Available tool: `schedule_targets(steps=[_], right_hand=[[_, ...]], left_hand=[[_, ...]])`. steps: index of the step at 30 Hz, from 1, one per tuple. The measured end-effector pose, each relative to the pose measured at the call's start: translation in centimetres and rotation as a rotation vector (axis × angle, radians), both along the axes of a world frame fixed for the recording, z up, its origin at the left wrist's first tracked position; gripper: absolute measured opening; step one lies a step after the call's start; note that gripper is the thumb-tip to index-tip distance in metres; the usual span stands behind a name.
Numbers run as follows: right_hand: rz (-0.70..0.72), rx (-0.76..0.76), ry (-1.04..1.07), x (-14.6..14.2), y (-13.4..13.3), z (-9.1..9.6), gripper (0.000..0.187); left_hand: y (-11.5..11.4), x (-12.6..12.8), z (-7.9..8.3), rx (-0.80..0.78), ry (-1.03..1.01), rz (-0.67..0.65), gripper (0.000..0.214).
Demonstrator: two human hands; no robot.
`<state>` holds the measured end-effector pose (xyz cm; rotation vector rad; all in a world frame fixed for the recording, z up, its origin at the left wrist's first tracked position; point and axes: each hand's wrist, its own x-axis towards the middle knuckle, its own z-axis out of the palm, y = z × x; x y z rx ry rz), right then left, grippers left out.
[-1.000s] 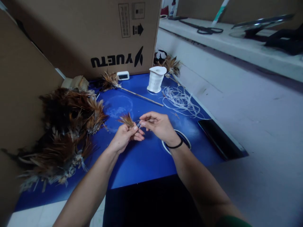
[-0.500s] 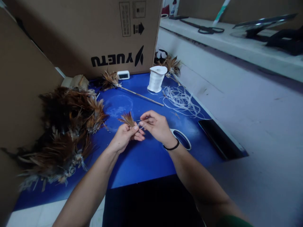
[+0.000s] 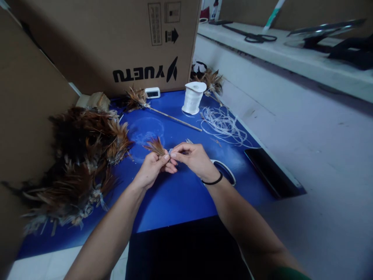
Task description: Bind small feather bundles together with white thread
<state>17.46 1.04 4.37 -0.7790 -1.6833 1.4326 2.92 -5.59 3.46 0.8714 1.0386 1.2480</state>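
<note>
Forearms point(image 3: 109, 229) angled inward, left hand point(image 3: 152, 168) grips a fanned brown feather bunch point(image 3: 155, 146), right hand point(image 3: 192, 158) pinches a thin translucent strip point(image 3: 170, 151).

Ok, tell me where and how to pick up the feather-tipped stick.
Take the feather-tipped stick by its bare right end, probably from above with the right hand once free: there it is slim and uncovered, whereas feathers bush out at the far left.

The feather tuft point(image 3: 155, 146) is brown — the tabletop point(image 3: 180, 200) blue.
</note>
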Motion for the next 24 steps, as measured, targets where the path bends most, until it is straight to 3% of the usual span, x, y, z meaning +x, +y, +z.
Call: schedule_targets(steps=[5, 15, 20, 24], right_hand=[[-0.018, -0.08, 0.116, -0.2, -0.2, -0.2, 0.017], [-0.024, -0.094, 0.129, -0.9, -0.7, -0.2, 0.018], [-0.088, -0.199, 0.167, -1.4, -0.5, -1.0, 0.021], [-0.161, -0.302, 0.2, -1.7, -0.3, -1.3, 0.018]], left_hand=[[0.0, -0.2, 0.0, 0.039, 0.071, -0.04, 0.03], [0.2, -0.2, -0.1, -0.026, -0.052, -0.034, 0.032], [0.4, 0.2, -0.7, -0.05, -0.027, 0.149, 0.052], [0.6, 0.4, -1.0, 0.012, 0.02, 0.212, 0.05]])
